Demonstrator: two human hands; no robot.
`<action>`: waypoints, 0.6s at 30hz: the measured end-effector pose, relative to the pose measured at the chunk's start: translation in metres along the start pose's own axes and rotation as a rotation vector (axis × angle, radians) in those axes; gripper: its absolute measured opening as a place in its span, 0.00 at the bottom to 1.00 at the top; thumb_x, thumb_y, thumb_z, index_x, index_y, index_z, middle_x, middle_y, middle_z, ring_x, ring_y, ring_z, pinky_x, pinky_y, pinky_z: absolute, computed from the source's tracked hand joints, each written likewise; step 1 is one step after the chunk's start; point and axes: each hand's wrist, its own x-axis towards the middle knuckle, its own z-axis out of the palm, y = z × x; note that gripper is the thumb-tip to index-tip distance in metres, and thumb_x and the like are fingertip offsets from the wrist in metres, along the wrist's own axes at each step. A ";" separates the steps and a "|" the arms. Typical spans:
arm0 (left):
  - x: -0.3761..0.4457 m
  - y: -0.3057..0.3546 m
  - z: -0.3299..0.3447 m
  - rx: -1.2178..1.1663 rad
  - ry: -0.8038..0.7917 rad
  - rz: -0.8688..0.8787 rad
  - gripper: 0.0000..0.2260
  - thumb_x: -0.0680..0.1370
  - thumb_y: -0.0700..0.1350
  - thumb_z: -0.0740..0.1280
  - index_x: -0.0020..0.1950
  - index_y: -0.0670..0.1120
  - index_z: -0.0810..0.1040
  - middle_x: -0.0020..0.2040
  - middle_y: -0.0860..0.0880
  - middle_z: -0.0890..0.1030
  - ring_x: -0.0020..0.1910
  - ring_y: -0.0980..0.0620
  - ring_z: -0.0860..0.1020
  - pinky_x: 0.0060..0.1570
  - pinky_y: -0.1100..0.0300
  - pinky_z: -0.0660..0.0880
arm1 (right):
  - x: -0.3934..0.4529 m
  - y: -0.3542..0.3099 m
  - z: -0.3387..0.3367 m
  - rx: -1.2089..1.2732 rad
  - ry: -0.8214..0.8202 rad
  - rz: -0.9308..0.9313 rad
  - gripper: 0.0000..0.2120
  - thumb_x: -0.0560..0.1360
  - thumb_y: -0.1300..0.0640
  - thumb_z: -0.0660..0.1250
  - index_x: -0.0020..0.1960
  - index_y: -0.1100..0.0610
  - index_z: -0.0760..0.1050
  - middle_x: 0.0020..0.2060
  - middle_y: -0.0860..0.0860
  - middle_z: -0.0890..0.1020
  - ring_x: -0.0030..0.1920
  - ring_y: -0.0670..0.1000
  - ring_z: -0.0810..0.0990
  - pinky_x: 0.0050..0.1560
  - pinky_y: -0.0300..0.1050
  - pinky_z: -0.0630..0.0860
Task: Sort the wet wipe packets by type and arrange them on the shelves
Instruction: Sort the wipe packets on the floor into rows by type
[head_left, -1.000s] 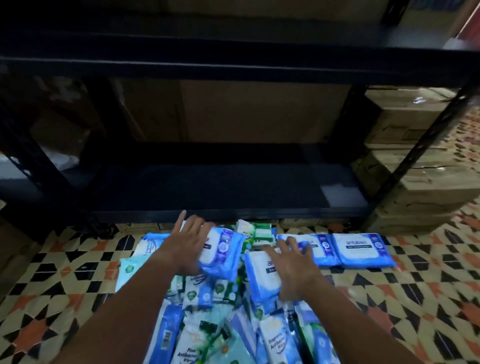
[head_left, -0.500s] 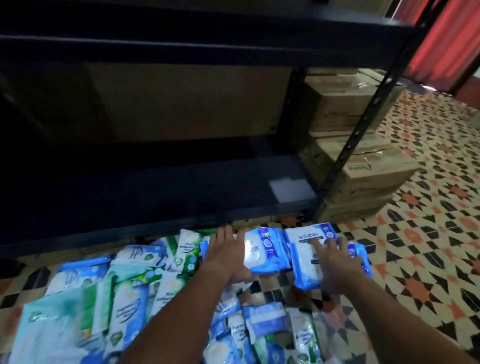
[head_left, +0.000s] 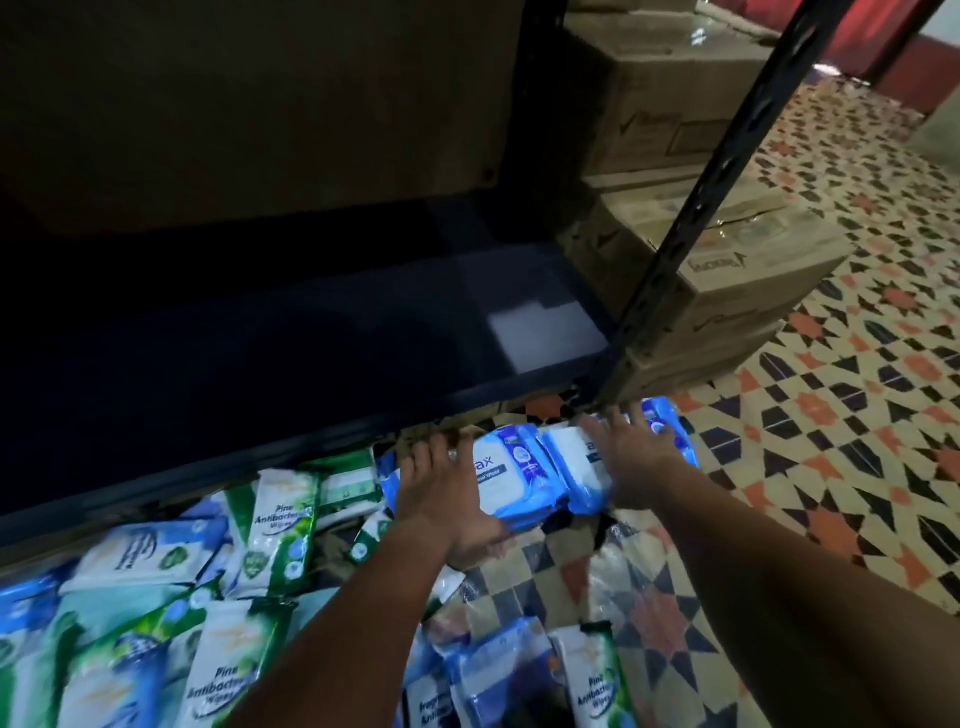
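Two blue antabax wipe packets lie on the patterned tile floor at frame centre, just below the black bottom shelf. The left hand and right hand press them from either side, fingers spread. Green pine packets crowd lower left.

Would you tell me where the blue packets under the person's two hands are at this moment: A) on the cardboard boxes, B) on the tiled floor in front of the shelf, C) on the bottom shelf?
B: the blue packets lie on the tiled floor just before the bottom shelf, under the left hand and right hand.
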 end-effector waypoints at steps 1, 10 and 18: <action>0.003 -0.002 0.003 -0.002 -0.004 0.019 0.56 0.64 0.71 0.72 0.81 0.49 0.47 0.70 0.42 0.62 0.68 0.39 0.62 0.69 0.47 0.58 | 0.003 -0.001 0.005 0.003 -0.001 0.004 0.48 0.70 0.42 0.73 0.79 0.45 0.47 0.77 0.54 0.55 0.78 0.60 0.49 0.69 0.71 0.65; 0.008 -0.012 0.009 0.107 0.021 0.114 0.60 0.60 0.71 0.75 0.80 0.49 0.45 0.73 0.45 0.62 0.68 0.40 0.65 0.71 0.45 0.59 | 0.017 0.001 -0.004 -0.055 -0.019 -0.025 0.54 0.66 0.41 0.78 0.79 0.44 0.47 0.74 0.54 0.59 0.76 0.61 0.55 0.68 0.72 0.65; 0.008 -0.013 0.012 0.200 0.075 0.160 0.57 0.62 0.73 0.71 0.80 0.50 0.46 0.72 0.44 0.64 0.65 0.39 0.68 0.68 0.42 0.61 | 0.024 0.002 -0.001 0.022 -0.009 -0.056 0.57 0.63 0.38 0.80 0.80 0.44 0.47 0.75 0.51 0.60 0.76 0.61 0.54 0.68 0.76 0.62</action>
